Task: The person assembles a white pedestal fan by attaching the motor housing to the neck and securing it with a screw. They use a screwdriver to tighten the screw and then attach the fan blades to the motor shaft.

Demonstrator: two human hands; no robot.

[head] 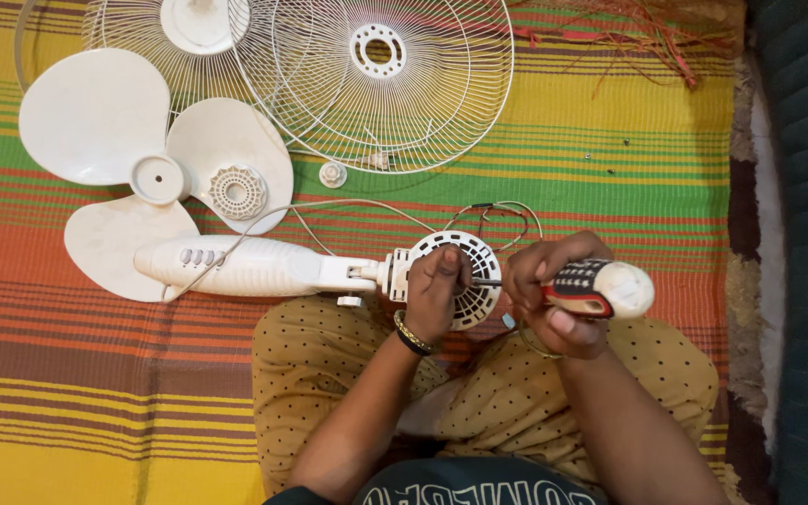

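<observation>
With the left hand point(437, 292) clamped on the fan motor housing point(460, 273) and the right hand point(549, 301) gripping a screwdriver point(600, 288) at three o'clock, the tip may slip and gouge fingers.

Head camera, steep downward look, close over lap, striped mat point(95, 393).

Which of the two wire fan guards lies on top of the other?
The right guard, the one with an open ring at its centre; its rim crosses over the left guard, which has a solid hub.

Person seen from above: bare forearms, beaded bracelet point(411, 335) at left wrist, mustard dotted trousers point(516, 393), dark printed top point(469, 486) at 6 o'clock.
</observation>
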